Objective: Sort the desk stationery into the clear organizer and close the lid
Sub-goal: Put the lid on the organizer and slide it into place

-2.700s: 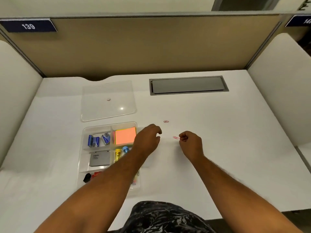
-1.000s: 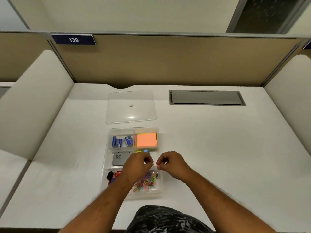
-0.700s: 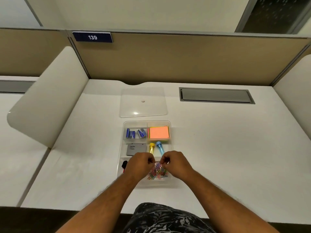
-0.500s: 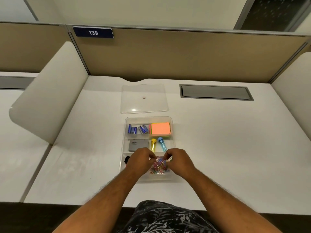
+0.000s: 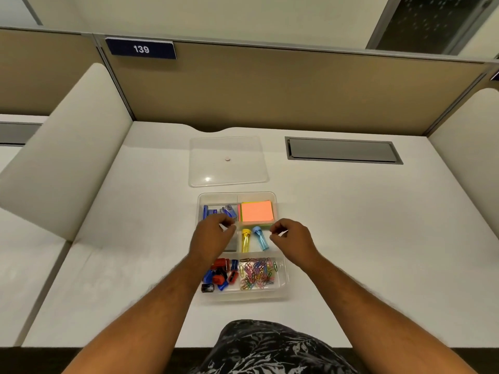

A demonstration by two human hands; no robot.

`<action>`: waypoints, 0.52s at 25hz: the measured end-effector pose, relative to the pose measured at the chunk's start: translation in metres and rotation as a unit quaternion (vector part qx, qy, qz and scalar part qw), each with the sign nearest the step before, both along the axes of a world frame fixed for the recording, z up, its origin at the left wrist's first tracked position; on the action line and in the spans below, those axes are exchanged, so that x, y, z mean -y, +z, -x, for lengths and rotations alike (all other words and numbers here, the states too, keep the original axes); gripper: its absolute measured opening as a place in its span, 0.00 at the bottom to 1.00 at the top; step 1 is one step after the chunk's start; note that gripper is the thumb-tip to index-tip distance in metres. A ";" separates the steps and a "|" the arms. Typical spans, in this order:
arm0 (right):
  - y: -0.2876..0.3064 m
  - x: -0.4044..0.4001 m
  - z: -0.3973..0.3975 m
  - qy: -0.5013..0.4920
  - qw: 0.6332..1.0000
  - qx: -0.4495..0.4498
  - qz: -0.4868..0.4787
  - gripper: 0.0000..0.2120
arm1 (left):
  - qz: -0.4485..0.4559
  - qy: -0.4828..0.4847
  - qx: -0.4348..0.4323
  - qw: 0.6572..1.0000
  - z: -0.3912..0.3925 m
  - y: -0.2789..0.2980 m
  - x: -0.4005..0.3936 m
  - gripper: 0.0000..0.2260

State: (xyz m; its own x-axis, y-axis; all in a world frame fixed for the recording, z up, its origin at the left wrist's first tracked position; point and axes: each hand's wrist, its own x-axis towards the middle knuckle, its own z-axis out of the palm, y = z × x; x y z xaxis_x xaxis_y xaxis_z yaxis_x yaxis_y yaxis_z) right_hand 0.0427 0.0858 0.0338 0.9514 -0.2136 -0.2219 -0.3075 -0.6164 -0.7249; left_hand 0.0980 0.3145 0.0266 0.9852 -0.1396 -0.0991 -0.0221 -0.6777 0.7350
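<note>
The clear organizer (image 5: 280,294) sits mid-desk with its compartments filled. Coloured paper clips (image 5: 258,273) lie in the near right cell, red, blue and black sharpeners (image 5: 220,276) in the near left. Yellow and blue tubes (image 5: 253,238) lie in the middle right cell, an orange sticky-note pad (image 5: 256,210) far right, blue staple boxes (image 5: 216,211) far left. The clear lid (image 5: 228,160) lies flat on the desk just beyond. My left hand (image 5: 213,237) and my right hand (image 5: 293,237) hover over the organizer's middle row, fingers curled loosely, holding nothing visible.
A grey cable hatch (image 5: 343,151) is set into the white desk (image 5: 378,238) at the far right. Padded dividers (image 5: 67,157) flank both sides and a tan back panel (image 5: 270,90) closes the rear.
Both hands have lifted from the paper-clip cell and moved apart and farther away, over the middle row. The loose clips seen earlier on the desk are gone.
</note>
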 end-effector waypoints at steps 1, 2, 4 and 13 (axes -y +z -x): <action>0.002 0.001 -0.010 -0.004 1.000 0.003 -0.011 0.06 | -0.007 0.004 0.015 1.000 -0.014 0.000 -0.003 0.06; 0.004 0.003 -0.021 -0.008 1.000 0.008 -0.022 0.06 | -0.006 0.009 0.028 1.000 -0.029 0.001 -0.006 0.07; 0.006 0.005 -0.049 -0.020 0.999 0.025 -0.033 0.07 | -0.002 0.017 0.042 0.999 -0.061 0.001 -0.012 0.08; -0.001 0.018 -0.196 -0.053 0.997 0.008 -0.050 0.14 | -0.028 0.066 -0.021 0.997 -0.194 -0.026 -0.027 0.13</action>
